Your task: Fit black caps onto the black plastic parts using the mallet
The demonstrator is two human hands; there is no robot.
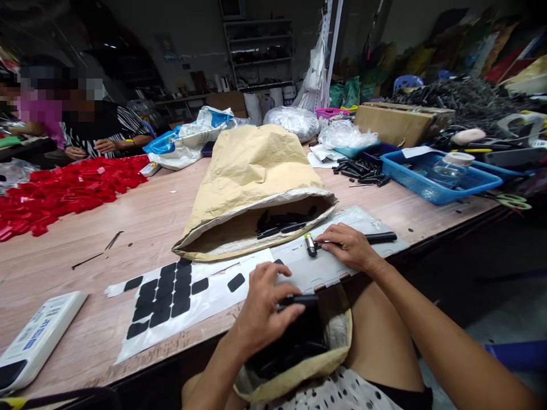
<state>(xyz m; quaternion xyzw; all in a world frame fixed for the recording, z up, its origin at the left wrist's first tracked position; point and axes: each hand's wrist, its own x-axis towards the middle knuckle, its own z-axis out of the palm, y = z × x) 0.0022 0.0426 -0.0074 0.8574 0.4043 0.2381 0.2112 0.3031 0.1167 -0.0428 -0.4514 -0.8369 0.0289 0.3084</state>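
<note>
Head cam: L hand pinches blk part over bag. R hand holds hammer, axis L–R, head leftmost.

Black-handled hammer, yellow-and-black head, across grey board, black oblong piece, above open sack

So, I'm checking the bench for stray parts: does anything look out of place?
Two thin black strips lie loose on the table, left of the paper bag, away from any pile. Also, black pieces lie strewn beside the blue basket, possibly spilled.
</note>
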